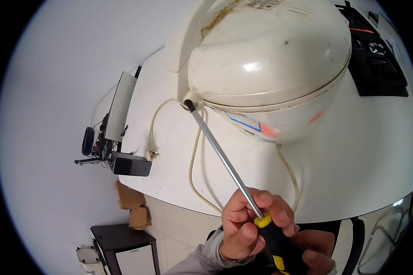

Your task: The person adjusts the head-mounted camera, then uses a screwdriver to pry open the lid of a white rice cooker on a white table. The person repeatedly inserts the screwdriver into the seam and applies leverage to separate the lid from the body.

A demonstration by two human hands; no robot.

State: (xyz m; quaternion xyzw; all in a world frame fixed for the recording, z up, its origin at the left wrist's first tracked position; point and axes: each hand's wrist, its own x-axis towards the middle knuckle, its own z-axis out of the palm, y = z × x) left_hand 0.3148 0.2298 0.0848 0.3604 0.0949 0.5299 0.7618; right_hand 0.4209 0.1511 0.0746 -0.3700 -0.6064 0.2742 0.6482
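Note:
A stained cream-coloured appliance, looking like a rice cooker [270, 64] with a rounded lid and a carrying handle, stands on the white table. A long screwdriver [225, 160] slants from my hands up to it, its dark tip at the round hole where the handle joins the body. How deep the tip sits I cannot see. My left hand [243, 224] curls its fingers round the top of the black and yellow grip and the base of the shaft. Behind it my right hand [316, 250], partly hidden, wraps the lower grip. The cooker's cream power cord [193, 169] loops toward me.
The cord's plug [151, 154] lies on the white table [344, 178], near a black box [131, 164] and a long pale panel [120, 106] with cables. An open black tool case [376, 68] lies far right. Cardboard boxes [129, 196] and a dark cabinet [123, 237] stand lower left.

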